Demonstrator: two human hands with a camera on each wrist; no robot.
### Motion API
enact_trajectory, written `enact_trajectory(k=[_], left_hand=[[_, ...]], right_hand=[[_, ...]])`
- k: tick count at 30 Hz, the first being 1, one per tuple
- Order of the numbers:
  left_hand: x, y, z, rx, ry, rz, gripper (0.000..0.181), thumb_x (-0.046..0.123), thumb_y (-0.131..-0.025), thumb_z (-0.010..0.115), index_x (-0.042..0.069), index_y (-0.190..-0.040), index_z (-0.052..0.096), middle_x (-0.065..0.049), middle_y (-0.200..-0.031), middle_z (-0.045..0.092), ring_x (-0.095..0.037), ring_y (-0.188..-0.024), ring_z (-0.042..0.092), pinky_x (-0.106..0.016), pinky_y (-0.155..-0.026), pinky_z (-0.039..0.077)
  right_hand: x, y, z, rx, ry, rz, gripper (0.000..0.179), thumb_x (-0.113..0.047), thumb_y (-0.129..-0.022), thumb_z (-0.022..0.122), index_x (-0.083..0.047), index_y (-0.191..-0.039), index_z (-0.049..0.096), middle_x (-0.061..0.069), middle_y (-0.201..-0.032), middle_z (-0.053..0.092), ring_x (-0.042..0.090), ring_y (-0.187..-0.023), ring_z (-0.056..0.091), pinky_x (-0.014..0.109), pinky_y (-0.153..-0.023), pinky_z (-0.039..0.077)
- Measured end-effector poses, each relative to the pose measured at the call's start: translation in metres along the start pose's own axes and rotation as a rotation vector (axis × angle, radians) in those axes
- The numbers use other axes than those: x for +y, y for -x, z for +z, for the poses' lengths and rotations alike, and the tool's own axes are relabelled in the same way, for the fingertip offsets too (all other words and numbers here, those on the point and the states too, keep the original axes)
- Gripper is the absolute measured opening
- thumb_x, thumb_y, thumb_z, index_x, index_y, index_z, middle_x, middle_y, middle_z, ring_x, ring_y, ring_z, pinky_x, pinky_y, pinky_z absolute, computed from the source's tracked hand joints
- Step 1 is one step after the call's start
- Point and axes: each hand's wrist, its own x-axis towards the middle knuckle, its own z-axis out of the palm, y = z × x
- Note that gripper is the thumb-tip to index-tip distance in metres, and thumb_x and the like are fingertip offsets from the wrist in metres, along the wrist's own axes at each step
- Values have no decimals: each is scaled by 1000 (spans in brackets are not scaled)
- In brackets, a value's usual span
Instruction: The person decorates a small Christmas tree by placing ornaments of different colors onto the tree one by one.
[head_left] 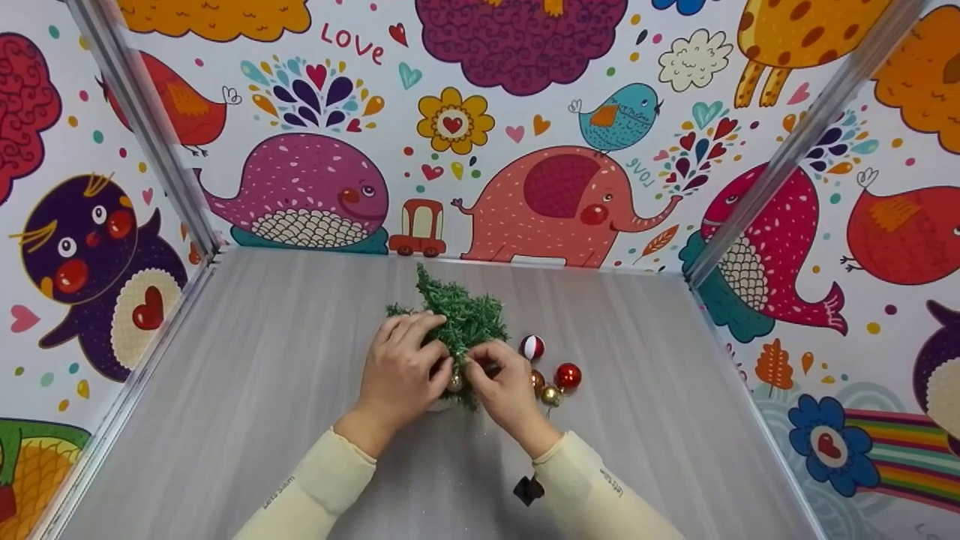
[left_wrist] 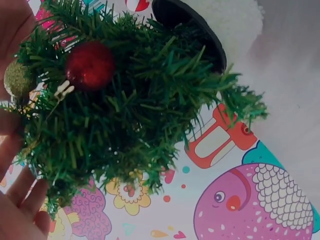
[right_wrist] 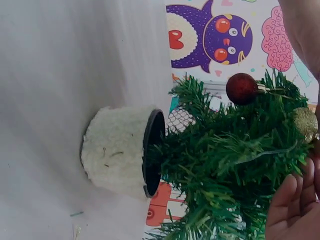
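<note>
A small artificial Christmas tree [head_left: 469, 311] stands in a fuzzy white pot [right_wrist: 120, 150] with a black rim. My left hand [head_left: 405, 367] reaches in from the left, fingers curled among its branches. On the other side my right hand [head_left: 506, 379] pinches with thumb and index finger close above a glittery gold bauble [head_left: 454, 383]. That bauble sits between both thumbs; I cannot tell whether the pinch is on its string or a twig. In the wrist views a dark red bauble [left_wrist: 90, 65] with a gold cap and string hangs on the tree.
Right of the tree lie a red-and-white bauble [head_left: 532, 347], a shiny red bauble [head_left: 568, 376], a copper bauble [head_left: 538, 381] partly behind my right hand, and a small gold bauble [head_left: 551, 395]. Walls with cartoon animals enclose the grey table [head_left: 277, 337].
</note>
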Motion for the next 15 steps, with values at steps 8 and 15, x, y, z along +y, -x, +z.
enact_trajectory(k=[8,15], left_hand=[[-2,-2,-4,-46,11,-3,15,19,-78,76,12,-69,66,-11,-117,68,-30,-113,61,-47,-103,40],[-2,-2,-6,-64,22,4,14,18,-79,74,12,-71,65,-11,-120,67,-30,-114,60,-47,-103,40]], right_hand=[[5,3,-5,-2,-8,-11,11,7,-88,67,-3,-86,70,6,-83,64,16,-68,60,31,-54,52],[1,4,-8,18,41,-47,11,8,-86,67,-3,-86,70,8,-84,65,17,-71,62,31,-54,53]])
